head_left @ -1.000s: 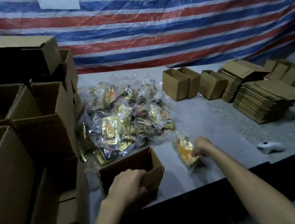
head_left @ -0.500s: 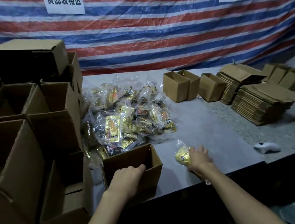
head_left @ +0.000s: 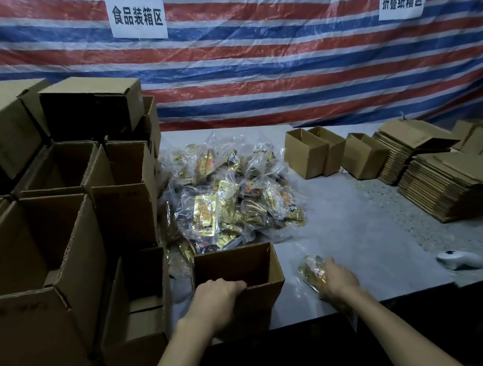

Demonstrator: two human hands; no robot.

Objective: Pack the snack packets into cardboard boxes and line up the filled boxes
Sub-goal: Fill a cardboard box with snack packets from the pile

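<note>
At the near edge of the grey table [head_left: 355, 231], the right hand [head_left: 338, 279] closes over a single snack packet [head_left: 312, 273]. Its fingers are curled round the clear wrapper, so that the yellow contents show just ahead of the fingertips and a tail of plastic trails back under the wrist. Whether the packet rests on the tabletop or is lifted just off it cannot be told.

The left hand [head_left: 215, 297] grips the near rim of an open cardboard box [head_left: 233, 266], fingers hooked over the edge into the dark inside. This box stands upright at the table's front edge, just left of the held packet and apart from it. What lies inside it is hidden in shadow.

Directly behind the box a loose pile of packets [head_left: 230, 201] in clear bags with gold and yellow prints spreads across the middle of the table. To the left of the box and pile rises a stack of larger open cartons [head_left: 63, 227], some upright, some tipped on their sides.

Toward the far right stand three small open boxes [head_left: 308, 153], two touching and one just beside them. Next to them lie stacks of flattened cardboard [head_left: 445, 185]. A white controller [head_left: 460, 259] sits near the right front edge. A red, white and blue striped tarp [head_left: 254, 79] hangs behind, bearing two white paper signs [head_left: 136, 15].
</note>
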